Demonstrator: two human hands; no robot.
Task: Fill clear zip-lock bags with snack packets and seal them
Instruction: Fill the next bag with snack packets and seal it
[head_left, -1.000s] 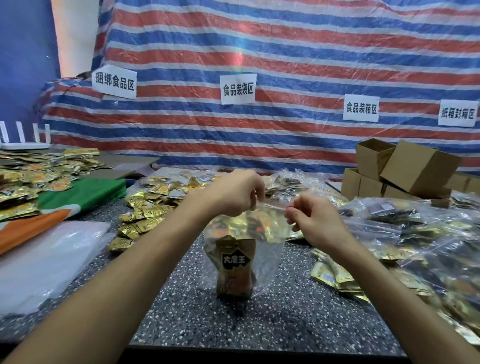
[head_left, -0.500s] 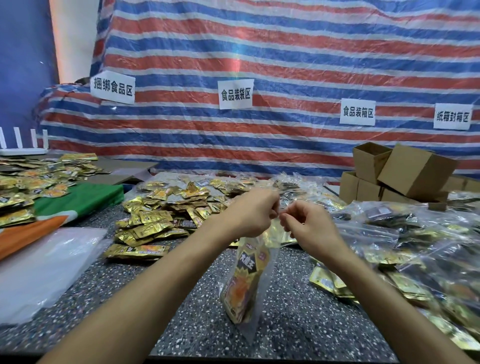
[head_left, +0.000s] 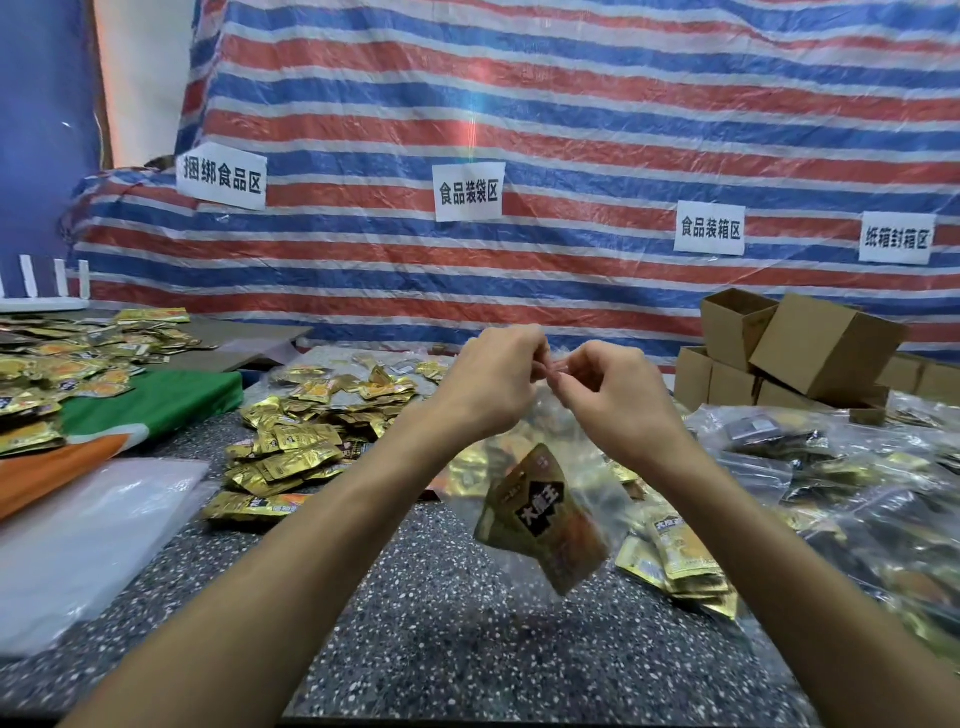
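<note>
A clear zip-lock bag (head_left: 571, 447) hangs in the air over the speckled table (head_left: 467, 623), tilted, with gold snack packets (head_left: 535, 514) inside. My left hand (head_left: 493, 379) and my right hand (head_left: 608, 389) pinch its top edge, fingertips almost touching each other. The strip itself is hidden between the fingers. A heap of loose gold packets (head_left: 306, 431) lies behind my left forearm.
Filled clear bags (head_left: 831, 467) pile up at the right, with loose packets (head_left: 680, 566) at their near edge. Cardboard boxes (head_left: 810, 353) stand at the back right. Empty plastic bags (head_left: 88, 540) lie at the left, beside green and orange cloth (head_left: 145, 410) and more packets (head_left: 62, 364).
The bag has left the table and swung up to the right, tilting. My two hands have come together along its top edge, from well apart to nearly touching.
</note>
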